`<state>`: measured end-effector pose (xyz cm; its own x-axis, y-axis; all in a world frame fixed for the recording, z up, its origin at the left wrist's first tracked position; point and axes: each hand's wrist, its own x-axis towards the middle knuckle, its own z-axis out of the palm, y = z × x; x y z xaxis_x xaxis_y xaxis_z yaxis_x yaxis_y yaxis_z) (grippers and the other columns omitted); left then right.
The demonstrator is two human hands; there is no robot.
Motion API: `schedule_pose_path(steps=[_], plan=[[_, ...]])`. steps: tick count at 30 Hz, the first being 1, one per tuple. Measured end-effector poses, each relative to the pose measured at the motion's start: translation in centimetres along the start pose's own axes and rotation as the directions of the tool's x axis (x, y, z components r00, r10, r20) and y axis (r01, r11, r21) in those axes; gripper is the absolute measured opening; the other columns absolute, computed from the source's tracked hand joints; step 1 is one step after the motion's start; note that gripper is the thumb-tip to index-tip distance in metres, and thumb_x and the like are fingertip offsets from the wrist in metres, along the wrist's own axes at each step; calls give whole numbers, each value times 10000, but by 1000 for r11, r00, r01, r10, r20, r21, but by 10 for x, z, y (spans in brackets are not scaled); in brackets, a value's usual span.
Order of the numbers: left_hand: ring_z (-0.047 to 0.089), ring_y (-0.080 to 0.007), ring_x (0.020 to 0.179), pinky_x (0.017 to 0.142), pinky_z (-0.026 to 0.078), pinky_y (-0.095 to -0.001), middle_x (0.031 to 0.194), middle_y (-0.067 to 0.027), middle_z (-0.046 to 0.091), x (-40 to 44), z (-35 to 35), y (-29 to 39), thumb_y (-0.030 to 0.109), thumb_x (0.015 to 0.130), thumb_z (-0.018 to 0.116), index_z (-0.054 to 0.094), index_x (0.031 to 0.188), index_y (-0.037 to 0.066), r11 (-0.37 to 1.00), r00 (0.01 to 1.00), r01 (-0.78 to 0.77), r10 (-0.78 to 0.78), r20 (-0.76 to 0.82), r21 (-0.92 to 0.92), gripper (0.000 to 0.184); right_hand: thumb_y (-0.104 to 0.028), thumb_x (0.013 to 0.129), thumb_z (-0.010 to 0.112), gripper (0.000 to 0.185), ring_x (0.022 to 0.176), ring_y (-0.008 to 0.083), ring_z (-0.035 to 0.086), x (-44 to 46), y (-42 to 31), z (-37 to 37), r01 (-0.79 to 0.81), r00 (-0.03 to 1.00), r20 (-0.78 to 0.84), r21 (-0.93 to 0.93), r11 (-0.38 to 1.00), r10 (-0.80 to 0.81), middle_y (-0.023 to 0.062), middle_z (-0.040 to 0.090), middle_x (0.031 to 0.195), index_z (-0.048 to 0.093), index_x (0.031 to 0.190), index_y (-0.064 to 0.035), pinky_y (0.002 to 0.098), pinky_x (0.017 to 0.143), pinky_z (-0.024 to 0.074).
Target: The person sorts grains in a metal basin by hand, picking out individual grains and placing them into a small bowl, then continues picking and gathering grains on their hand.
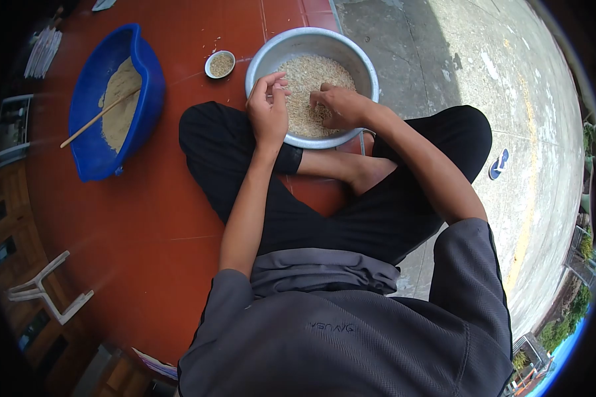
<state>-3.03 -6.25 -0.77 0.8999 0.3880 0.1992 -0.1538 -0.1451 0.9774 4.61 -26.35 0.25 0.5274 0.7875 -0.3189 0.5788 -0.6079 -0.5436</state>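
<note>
A round metal basin [370, 69] holds a bed of pale, husky grain [311, 69] and stands just beyond my crossed legs. My left hand [269, 109] is at the basin's left side, palm turned inward, its fingers loosely curved with a gap to the thumb and nothing visible in them. Over the grain, my right hand [343, 106] points down with bent fingers closed together at the surface. What those fingertips pinch is too small to make out. To the left of the basin sits a small white bowl [210, 71] with some similar grain in it.
A blue tub [149, 73] of tan powder or meal stands on the red tile floor [179, 172], a wooden stick [96, 124] leaning across it. Concrete pavement [509, 198] with a blue sandal [500, 164] lies at right. A white chair-like frame [43, 291] is at lower left.
</note>
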Motion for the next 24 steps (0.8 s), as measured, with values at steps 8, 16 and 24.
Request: schedule_pose_path(steps=[8,16,24], plan=[[763,-160,875,766,608,-294,1075,-138,773,0,11,-2,-2,1083,555,721,1237,-37,998,997,63,-63,37,-17,230,-100,774,827,461,1111,430,707,2,7,10,36,999,-36,-9,999,-36,222,670,1148,663,1201,-44,511,966,566],[744,-140,868,760,582,-277,1079,-128,764,1,9,-3,33,1103,549,709,1272,-28,992,992,116,-113,61,-51,241,-57,763,804,368,1067,441,711,10,11,11,73,997,-24,-29,997,-73,226,683,1114,688,1109,-16,511,952,566],[738,-164,954,847,594,-294,1130,-130,742,2,6,-5,75,1125,552,693,1318,-29,975,973,195,-179,149,-104,261,-29,713,804,264,1024,420,719,14,14,15,78,997,-5,-12,997,-78,208,709,1000,689,949,-1,507,914,566]])
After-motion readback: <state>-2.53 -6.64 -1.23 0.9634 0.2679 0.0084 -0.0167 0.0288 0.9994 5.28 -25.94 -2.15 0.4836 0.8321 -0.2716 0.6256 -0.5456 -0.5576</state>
